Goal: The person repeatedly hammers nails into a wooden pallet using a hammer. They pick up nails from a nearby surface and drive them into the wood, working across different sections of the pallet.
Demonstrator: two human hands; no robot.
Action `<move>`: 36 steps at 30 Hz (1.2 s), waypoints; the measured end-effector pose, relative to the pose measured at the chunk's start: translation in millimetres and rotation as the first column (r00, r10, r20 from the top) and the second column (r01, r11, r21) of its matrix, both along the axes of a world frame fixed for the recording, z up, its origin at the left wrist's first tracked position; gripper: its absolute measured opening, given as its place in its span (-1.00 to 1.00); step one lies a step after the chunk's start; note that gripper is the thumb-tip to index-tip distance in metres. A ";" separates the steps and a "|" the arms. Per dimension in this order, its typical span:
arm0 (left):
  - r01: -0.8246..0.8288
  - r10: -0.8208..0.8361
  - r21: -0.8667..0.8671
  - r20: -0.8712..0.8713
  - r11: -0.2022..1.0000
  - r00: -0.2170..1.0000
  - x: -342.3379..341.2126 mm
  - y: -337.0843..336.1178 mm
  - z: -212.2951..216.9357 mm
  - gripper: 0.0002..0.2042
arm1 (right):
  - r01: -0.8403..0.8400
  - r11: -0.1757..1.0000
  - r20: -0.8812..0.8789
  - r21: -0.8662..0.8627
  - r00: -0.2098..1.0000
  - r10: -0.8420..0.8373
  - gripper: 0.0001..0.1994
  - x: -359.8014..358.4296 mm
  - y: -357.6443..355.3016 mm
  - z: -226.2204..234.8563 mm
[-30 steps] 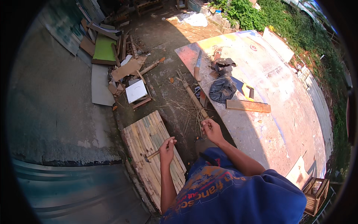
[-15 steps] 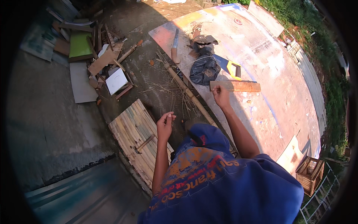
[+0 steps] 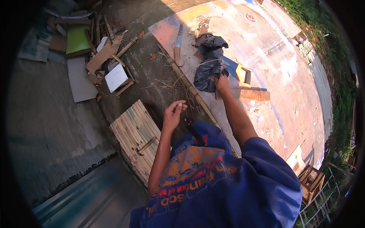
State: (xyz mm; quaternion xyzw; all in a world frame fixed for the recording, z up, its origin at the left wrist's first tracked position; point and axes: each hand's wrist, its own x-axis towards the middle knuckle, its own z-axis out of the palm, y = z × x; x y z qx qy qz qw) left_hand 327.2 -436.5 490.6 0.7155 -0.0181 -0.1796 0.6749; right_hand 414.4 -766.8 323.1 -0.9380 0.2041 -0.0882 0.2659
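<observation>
Head view: right hand [image 3: 222, 83] at the black bag [image 3: 204, 78] on the board's [image 3: 273, 64] left side — grip hidden, cannot tell; left hand [image 3: 173, 114] narrowly curled. Bag looks soft, slippery — best taken by bunched folds.

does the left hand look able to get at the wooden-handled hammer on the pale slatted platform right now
Likely yes: the wooden-handled hammer lies uncovered on the pale slatted platform, with nothing visible between it and the left hand.
</observation>
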 end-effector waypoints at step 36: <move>-0.201 0.191 -0.034 -0.182 0.979 0.964 -12.3 33.5 -26.3 -0.71 | 0.009 0.736 0.181 0.676 0.967 -0.178 -0.82 -18.9 -8.9 -3.9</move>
